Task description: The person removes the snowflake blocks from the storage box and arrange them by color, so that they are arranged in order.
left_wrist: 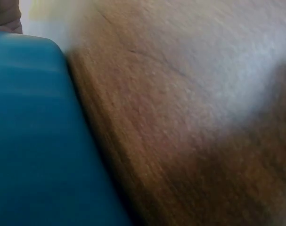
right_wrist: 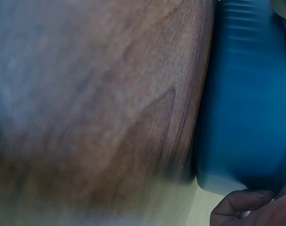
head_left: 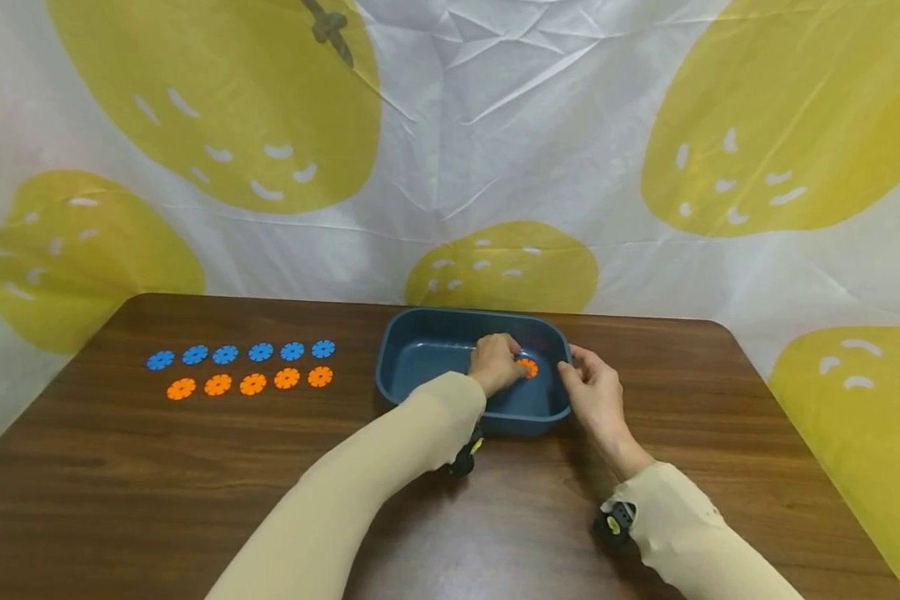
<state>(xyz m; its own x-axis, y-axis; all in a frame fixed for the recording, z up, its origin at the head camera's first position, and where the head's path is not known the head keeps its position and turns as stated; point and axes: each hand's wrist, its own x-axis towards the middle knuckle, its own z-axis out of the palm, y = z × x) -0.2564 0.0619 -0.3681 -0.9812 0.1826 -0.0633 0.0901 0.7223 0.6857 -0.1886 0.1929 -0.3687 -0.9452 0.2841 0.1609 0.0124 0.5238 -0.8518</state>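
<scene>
A dark blue rectangular tub (head_left: 412, 400) stands at the back middle of the table. My left hand (head_left: 493, 363) reaches down into it and pinches an orange notched disc (head_left: 528, 367) near the tub's right end. On the right side, my right hand (head_left: 594, 392) grips the tub's rim, its thumb at the edge and fingers along the outer wall. The right wrist view shows curled fingers (right_wrist: 241, 205) at the corner of the tub wall (right_wrist: 246, 103). In the left wrist view the tub's outer side (left_wrist: 39, 132) fills the left, and the disc is out of sight.
Left of the tub, several blue notched discs (head_left: 226, 355) lie in a row. In front of them runs a row of several orange discs (head_left: 252, 384). The brown wooden table (head_left: 195, 483) ends at a white cloth with yellow shapes (head_left: 435, 150) hanging behind.
</scene>
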